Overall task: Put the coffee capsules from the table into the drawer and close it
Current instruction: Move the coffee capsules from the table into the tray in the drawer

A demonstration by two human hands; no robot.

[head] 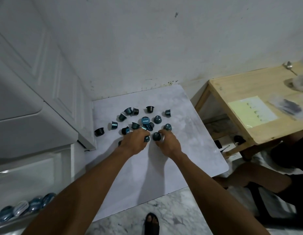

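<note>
The left hand (136,140) curls around a capsule (147,139), and the right hand (167,143) pinches another capsule (156,136). More coffee capsules (130,119) lie scattered just beyond on the white table (189,150). The open drawer (20,175), lower left, holds several.

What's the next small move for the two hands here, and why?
Probably lift both hands and carry their capsules to the open white drawer at lower left. The left hand and right hand each already close around a dark teal coffee capsule on the pale marble-pattern table, and the drawer already holds a few.
</note>
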